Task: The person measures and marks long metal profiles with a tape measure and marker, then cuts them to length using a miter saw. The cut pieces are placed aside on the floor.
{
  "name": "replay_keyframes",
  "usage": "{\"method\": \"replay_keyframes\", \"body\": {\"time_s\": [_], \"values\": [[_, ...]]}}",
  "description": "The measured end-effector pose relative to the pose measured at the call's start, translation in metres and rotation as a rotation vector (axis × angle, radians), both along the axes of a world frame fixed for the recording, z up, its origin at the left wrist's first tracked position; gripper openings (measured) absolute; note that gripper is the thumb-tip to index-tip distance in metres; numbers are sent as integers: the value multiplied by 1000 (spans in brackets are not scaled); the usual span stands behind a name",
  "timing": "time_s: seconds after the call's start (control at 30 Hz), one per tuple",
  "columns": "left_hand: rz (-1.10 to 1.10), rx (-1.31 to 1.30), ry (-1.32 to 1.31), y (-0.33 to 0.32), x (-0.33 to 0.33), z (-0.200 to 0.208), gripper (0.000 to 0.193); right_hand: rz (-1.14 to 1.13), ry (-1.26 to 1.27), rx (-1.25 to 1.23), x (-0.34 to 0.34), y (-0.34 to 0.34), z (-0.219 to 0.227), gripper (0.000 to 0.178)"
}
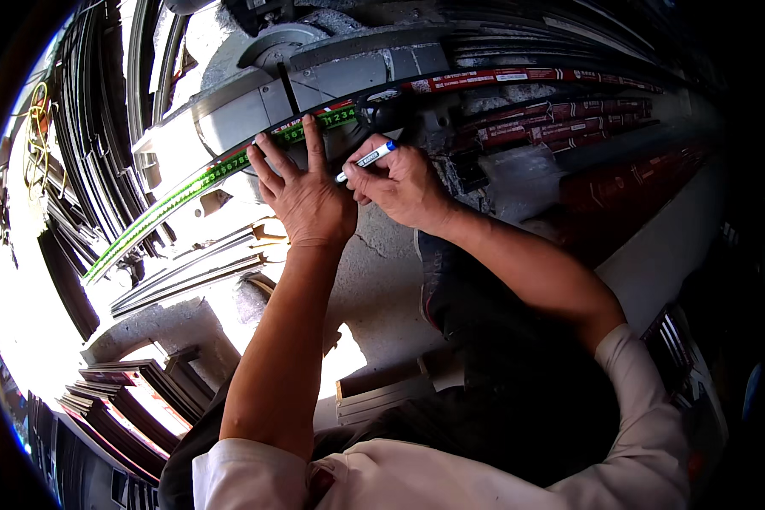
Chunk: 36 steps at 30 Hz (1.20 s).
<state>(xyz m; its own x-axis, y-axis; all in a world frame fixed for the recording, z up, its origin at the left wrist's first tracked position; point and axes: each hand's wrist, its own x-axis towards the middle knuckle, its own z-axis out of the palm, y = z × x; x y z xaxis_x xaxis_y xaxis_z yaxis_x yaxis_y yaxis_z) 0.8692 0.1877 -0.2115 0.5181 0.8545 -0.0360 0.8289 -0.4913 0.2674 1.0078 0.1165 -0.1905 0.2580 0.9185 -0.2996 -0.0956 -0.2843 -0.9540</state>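
Note:
My left hand [308,200] lies with its fingers spread, the fingertips pressing on a green tape measure blade [170,202]. The blade runs along a long dark profile bar with a red printed film [484,78]. Between the fingers of my right hand [408,185] is a white marker pen with a blue end [382,153], its tip pointing down and left beside my left hand. A dark rounded thing [381,110] sits at the right end of the blade; I cannot make out what it is.
Behind the bar stands a grey metal machine bed with a slot [286,89]. Bundles of dark profiles [93,110] lie at the left, red-filmed ones [561,123] at the right. Short cut pieces [127,408] are stacked at the lower left. Glaring sunlight washes out the left side.

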Motion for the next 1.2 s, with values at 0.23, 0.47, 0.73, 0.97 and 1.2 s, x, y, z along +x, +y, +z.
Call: {"method": "replay_keyframes", "body": {"time_s": [0.23, 0.47, 0.73, 0.97, 1.2], "values": [[5, 11, 22, -4, 9, 11, 84, -86, 52, -23, 1, -8, -7, 14], [-11, 38, -22, -2, 5, 12, 102, -448, 257, -39, 28, -39, -20, 14], [-3, -1, 69, -1, 6, 12, 97, -307, 277, -434, 21, -93, -83, 23], [-6, -30, 48, 0, 5, 15, 95, -325, -712, -214, 34, -72, -50, 28], [24, -21, 45, 1, 2, 13, 96, -79, -1081, 234, 68, 15, 30, 63]]}}
